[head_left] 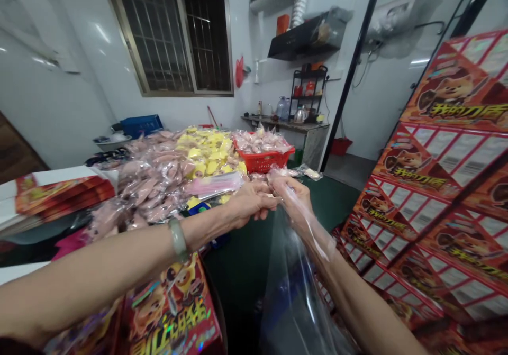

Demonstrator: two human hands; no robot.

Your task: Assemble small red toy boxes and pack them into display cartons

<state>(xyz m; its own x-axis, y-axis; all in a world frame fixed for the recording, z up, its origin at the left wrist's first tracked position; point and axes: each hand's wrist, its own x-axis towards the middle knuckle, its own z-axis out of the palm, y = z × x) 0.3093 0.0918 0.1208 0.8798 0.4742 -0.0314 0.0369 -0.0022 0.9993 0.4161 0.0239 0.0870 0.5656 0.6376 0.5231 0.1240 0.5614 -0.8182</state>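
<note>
As the left hand (pixel 250 204) and right hand (pixel 292 201) close side by side on the top edge of a clear plastic bag (pixel 296 297), its long axis hangs down from the grip, nearer the right hand; beyond the grip lie pink packets (pixel 151 183) and a red basket (pixel 264 160).

a packing workroom: printed cartons (pixel 448 185) stacked high beside a table (pixel 333 201) heaped with bagged goods (pixel 154 180), plus a red basket (pixel 264 160).
</note>
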